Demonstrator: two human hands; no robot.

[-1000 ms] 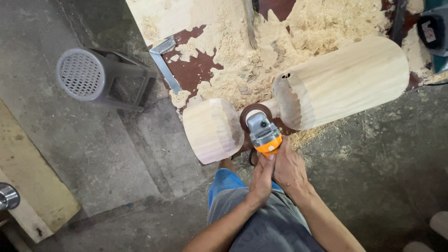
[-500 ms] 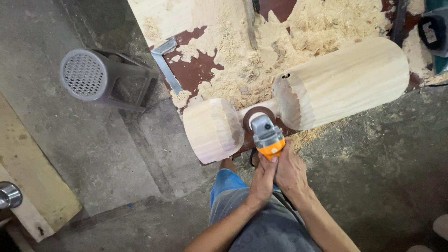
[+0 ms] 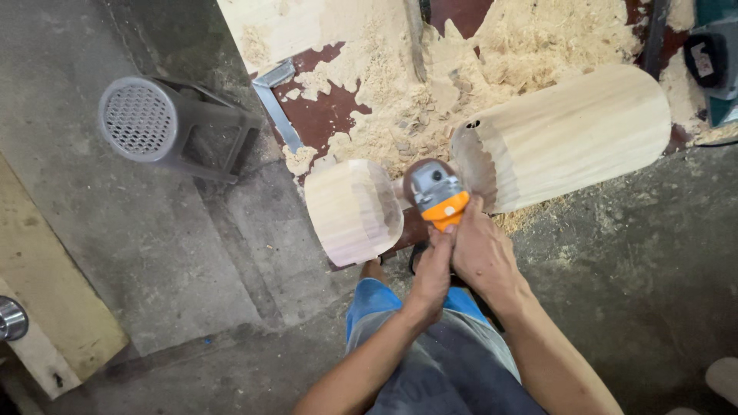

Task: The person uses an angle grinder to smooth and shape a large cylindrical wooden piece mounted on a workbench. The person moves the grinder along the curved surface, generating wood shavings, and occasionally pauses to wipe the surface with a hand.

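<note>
Centre frame: my left hand [image 3: 432, 270] and right hand [image 3: 480, 253] both clenched around orange angle grinder [image 3: 437, 194], its disc set in groove of pale turned log [image 3: 538, 146]. Log lies across sawdust-strewn worktop [image 3: 323, 115], upper half of frame. Grey plastic stool [image 3: 154, 123] stands upper left on concrete floor [image 3: 154, 253].

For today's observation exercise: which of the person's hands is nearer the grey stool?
Left. The left hand grips the angle grinder on the side facing the grey stool; the right hand sits farther away.
</note>
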